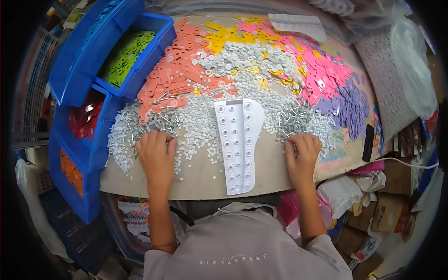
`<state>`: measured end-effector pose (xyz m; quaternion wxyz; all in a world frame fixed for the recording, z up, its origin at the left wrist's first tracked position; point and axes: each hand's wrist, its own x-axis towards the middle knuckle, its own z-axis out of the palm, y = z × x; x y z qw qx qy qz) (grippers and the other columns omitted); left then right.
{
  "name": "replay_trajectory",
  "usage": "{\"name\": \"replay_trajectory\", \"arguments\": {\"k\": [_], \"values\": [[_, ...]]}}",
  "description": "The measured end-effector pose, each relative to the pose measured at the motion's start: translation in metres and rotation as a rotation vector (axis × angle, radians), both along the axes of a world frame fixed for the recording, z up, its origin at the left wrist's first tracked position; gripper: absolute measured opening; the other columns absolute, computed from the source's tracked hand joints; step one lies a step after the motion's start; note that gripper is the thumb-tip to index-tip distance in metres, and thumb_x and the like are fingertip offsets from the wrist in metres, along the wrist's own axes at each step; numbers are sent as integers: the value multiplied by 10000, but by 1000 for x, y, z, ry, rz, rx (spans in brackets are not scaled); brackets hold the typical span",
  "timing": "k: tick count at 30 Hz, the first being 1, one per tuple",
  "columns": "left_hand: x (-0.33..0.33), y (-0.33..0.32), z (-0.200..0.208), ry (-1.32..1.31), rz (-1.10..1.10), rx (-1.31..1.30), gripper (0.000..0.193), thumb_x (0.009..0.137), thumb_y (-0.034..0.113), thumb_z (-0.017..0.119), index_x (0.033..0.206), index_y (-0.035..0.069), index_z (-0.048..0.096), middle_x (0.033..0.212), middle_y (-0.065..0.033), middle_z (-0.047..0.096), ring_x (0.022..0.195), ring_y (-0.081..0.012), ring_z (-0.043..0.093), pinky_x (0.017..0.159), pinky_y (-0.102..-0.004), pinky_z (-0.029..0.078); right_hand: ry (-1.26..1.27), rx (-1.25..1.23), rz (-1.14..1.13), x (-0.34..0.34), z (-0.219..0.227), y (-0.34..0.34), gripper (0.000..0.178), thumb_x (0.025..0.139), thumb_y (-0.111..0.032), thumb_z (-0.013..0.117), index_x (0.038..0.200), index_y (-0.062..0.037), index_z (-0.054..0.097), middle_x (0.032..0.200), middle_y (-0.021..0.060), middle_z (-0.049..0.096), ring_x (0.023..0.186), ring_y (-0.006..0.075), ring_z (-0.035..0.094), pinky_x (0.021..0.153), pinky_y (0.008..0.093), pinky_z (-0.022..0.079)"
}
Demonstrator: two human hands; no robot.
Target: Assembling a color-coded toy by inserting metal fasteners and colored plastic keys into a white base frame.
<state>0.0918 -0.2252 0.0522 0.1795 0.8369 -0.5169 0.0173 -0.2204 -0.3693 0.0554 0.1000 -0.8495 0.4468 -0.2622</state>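
While the left hand [156,151] reaches with curled fingers to the left heap of metal pins [158,122], the right hand [304,151] bends its fingers at the near edge of the right heap of metal pins [298,119]; the fingertips are partly hidden, so one cannot tell whether either pinches anything. Between the hands, apart from both, a white board [238,149] with rows of round sockets lies lengthwise on the table [200,182]. Small white discs [198,123] spread left of it. Farther off lie coral tags [172,74] at left, yellow tags [224,37] midway, pink tags [322,72] and purple tags [352,105] at right. Blue bins [84,56] stand far left
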Motion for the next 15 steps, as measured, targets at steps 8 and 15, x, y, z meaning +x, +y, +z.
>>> {"name": "replay_trajectory", "arguments": {"k": [8,15], "values": [[-9,-2,-12,-54,34,-50,161,803,96,752,907,84,630,940,-70,566,949,-283,541,841,-424,389,218,10,115,12,0,-5,167,818,-115,759,956,-93,668,971,57,602,997,269,536,915,407,356],[-6,-1,-7,28,1,-149,143,822,45,718,937,71,638,947,-74,614,933,-273,568,854,-411,412,241,-11,13,16,1,-3,174,831,-143,764,948,-87,649,930,57,585,953,263,527,905,412,343]]}}
